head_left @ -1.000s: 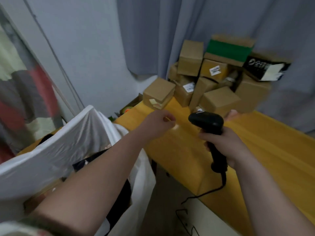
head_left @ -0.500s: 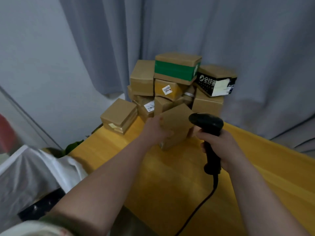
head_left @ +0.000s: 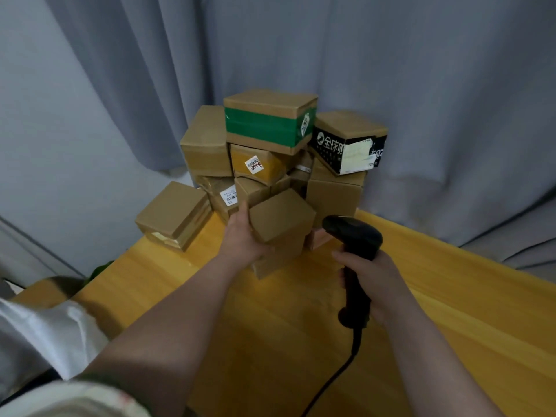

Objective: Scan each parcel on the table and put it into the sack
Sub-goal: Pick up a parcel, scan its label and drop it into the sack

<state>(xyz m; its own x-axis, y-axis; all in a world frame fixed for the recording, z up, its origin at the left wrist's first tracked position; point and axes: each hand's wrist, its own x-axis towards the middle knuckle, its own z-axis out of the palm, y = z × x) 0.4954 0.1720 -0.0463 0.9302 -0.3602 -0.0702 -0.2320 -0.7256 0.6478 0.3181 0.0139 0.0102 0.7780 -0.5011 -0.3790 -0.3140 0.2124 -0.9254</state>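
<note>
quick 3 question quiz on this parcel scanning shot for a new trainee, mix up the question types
1. True or false: the right hand holds the scanner.
2. Fill in: the green-taped box sits at the ___ of the pile.
3. The left hand grips: A the green-taped box, B a plain brown box, C nothing.

Key: 1 true; 2 top; 3 B.

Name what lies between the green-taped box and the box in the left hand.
In the head view, a yellow-taped parcel and a small brown box under it lie between the green-taped box and the held box.
</note>
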